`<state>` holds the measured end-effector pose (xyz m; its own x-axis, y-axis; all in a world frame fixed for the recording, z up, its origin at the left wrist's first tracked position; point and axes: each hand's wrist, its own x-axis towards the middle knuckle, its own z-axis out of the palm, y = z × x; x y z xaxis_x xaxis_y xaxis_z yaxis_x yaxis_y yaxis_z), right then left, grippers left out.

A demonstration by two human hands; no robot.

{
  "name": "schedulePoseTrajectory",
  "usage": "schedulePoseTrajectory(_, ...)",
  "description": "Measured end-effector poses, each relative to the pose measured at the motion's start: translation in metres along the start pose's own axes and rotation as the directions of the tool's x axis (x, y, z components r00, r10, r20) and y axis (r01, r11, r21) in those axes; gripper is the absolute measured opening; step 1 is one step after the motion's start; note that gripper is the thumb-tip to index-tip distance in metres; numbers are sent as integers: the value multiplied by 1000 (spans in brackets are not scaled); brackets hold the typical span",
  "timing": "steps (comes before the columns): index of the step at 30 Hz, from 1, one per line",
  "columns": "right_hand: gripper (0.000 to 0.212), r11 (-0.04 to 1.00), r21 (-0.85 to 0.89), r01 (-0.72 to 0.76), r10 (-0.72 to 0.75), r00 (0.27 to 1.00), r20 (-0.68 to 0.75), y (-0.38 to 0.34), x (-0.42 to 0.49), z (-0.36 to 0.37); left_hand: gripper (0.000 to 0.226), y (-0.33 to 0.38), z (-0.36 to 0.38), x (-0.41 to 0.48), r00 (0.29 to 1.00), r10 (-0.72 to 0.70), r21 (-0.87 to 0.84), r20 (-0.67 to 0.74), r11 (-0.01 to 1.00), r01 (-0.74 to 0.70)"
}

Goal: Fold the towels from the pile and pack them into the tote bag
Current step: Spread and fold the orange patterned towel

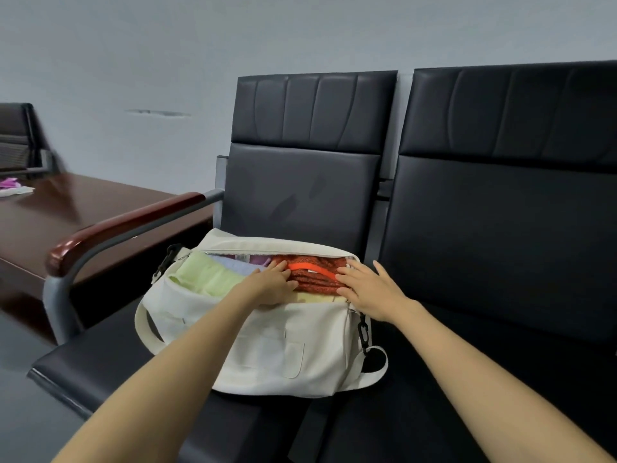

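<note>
A cream canvas tote bag [267, 345] lay on the near left seat of a row of black padded leatherette chairs [500, 228]. Its top was unzipped and gaped wide. Its front showed a stitched patch pocket, and a webbing strap [375, 369] hung from a black plastic clip [363, 332] at its right end.

Folded towels filled the opening. A nubby orange-red towel [314, 282] lay on top at the right, crossed by a smooth bright orange band [309, 269] with a small white tag too small to read. A soft pale green towel [207, 277] sat at the left. A lavender one [233, 262] and a purple one [260, 260] showed towards the far side, and a pale yellow edge [317, 298] peeked out along the near side.

The left hand [270, 284] lay flat on the orange-red towel's left end, fingers straight. The right hand [370, 289] pressed on its right end, fingers spread and extended; neither hand gripped anything.

On the left, a glossy reddish wooden armrest [127, 222] capped a grey metal frame. Beyond it stood a dark polished wooden table [83, 208].
</note>
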<state>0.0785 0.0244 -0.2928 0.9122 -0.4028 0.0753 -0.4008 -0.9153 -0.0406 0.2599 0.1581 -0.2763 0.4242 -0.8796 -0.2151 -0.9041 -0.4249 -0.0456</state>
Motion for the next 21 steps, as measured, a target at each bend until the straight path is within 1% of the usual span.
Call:
schedulePoseTrajectory(2,42,998,46,51,-50,999,-18,0,-19,-8,43,7,-1,-14,997,-50,-132,-59,990,42)
schedulePoseTrajectory(3,40,997,58,59,-58,998,-19,1,-31,-13,41,13,-1,-23,994,-52,-180,-98,983,34)
schedulePoseTrajectory(5,37,996,81,28,-27,999,-19,6,-60,-21,41,34,0,-40,992,-25,-255,-126,967,-8)
schedulePoseTrajectory(6,36,995,96,-9,11,1000,-24,10,-77,-24,42,49,1,-48,991,-12,-294,-134,955,-28)
schedulePoseTrajectory(8,36,981,150,-127,134,990,-37,26,-115,-29,40,84,5,-57,986,30,-343,-165,936,-86)
schedulePoseTrajectory(10,37,939,222,-262,285,956,-74,49,-160,-30,38,129,4,-63,979,86,-349,-183,926,-146)
schedulePoseTrajectory(13,36,843,283,-457,499,861,-97,87,-235,-25,49,207,2,-70,959,219,-355,-180,895,-271)
schedulePoseTrajectory(16,35,735,300,-608,663,738,-127,123,-312,-18,52,292,3,-76,906,381,-435,-182,795,-422)
schedulePoseTrajectory(19,34,584,331,-741,802,588,-101,151,-374,-20,50,371,13,-85,860,487,-521,-152,700,-489)
schedulePoseTrajectory(21,32,503,353,-789,856,510,-79,167,-405,-25,51,417,23,-89,829,542,-550,-140,653,-520)
